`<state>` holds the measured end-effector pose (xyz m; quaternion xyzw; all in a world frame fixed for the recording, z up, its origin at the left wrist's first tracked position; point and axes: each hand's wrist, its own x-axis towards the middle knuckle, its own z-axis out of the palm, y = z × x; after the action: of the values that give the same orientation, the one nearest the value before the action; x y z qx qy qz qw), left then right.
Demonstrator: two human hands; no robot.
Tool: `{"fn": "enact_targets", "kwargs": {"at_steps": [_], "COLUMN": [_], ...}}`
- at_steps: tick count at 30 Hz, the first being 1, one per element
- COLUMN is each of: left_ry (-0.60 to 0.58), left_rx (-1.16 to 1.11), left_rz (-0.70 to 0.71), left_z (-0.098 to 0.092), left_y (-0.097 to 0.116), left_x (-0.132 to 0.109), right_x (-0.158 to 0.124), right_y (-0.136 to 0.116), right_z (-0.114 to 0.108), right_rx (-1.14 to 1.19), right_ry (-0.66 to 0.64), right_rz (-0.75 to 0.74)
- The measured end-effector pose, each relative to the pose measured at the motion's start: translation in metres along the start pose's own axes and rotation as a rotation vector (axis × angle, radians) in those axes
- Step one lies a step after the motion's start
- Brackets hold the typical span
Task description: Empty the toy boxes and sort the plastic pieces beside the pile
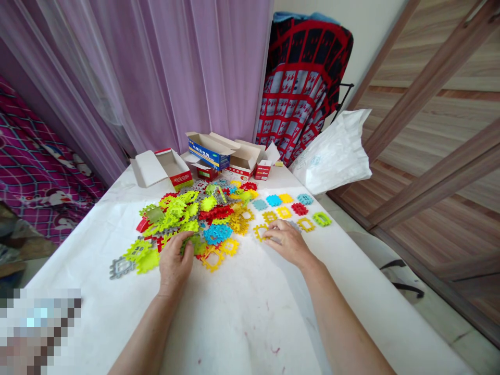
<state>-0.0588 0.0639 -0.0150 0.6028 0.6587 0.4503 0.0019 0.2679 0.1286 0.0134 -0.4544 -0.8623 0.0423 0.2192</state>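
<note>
A heap of toothed plastic building pieces (183, 208), in lime green, red, yellow, blue and grey, lies on the white-covered table. At its front edge is my left hand (175, 263), fingers curled in among the lime-green pieces. What they grip, if anything, is hidden. My right hand (288, 242) pinches the edge of a yellow square toothed frame piece (259, 232) on or close to the tabletop, right of the heap. Just beyond this hand, several single pieces are laid out in loose rows, among them a red piece (299, 209) and a lime-green frame piece (322, 219). A grey piece (294, 225) is partly covered by my right hand.
Open cardboard boxes stand along the back of the table, including a blue box (209, 152) and a red-and-white box (172, 169). A white plastic bag (334, 153) sits at the back right edge. Wooden wardrobe doors (425, 130) rise to the right. A pixelated patch covers the lower left.
</note>
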Motion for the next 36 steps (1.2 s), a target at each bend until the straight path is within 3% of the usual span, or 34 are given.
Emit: {"fn": "enact_targets", "kwargs": {"at_steps": [7,11,17,28,36], "left_ry": [0.007,0.007,0.003,0.022,0.019], "left_rx": [0.001,0.011,0.025,0.014,0.012], "left_rz": [0.021,0.024,0.028,0.050,0.040], "left_z": [-0.001,-0.002,-0.002,0.000,0.001], "left_y": [-0.001,0.001,0.001,-0.002,-0.003], "left_x": [0.001,0.001,0.001,-0.001,-0.001], "right_x": [0.030,0.044,0.049,0.061,0.072], "right_y": [0.059,0.073,0.073,0.051,0.051], "right_z": [-0.017,-0.011,-0.006,-0.017,-0.023], "right_rx": [-0.066,-0.070,-0.112,-0.379,-0.398], "right_ry": [-0.067,-0.095,-0.153,-0.368,-0.474], "right_rz": [0.036,0.030,0.037,0.089,0.045]}}
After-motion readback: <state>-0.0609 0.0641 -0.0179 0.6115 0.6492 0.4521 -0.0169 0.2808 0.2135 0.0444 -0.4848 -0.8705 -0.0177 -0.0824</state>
